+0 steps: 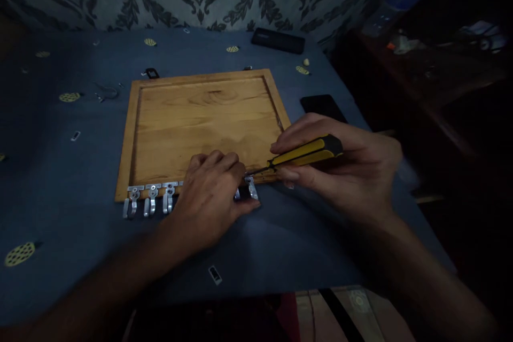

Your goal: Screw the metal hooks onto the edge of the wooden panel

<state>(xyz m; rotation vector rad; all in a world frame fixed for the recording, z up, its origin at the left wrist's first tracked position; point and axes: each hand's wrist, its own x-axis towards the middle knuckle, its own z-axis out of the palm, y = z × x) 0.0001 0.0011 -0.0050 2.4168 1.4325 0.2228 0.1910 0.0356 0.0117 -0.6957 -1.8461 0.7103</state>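
A framed wooden board (208, 117) lies flat on the table, with a row of metal hooks (153, 200) along its near edge. My right hand (344, 165) grips a yellow and black screwdriver (304, 153), whose shaft points left to a metal hook (252, 187) near the board's right end. Over the same edge lies my left hand (214, 192), closed, with its fingers curled on the board and its thumb by that hook. Fingers hide part of the hook row. Whether a screw sits under the screwdriver's tip is too small to tell.
A black phone (323, 107) lies right of the board, partly behind my right hand. At the back is a dark oblong case (278, 41). A thin wire-like piece (106, 92) lies to the left. The patterned blue tablecloth (80, 171) reaches the table's near edge.
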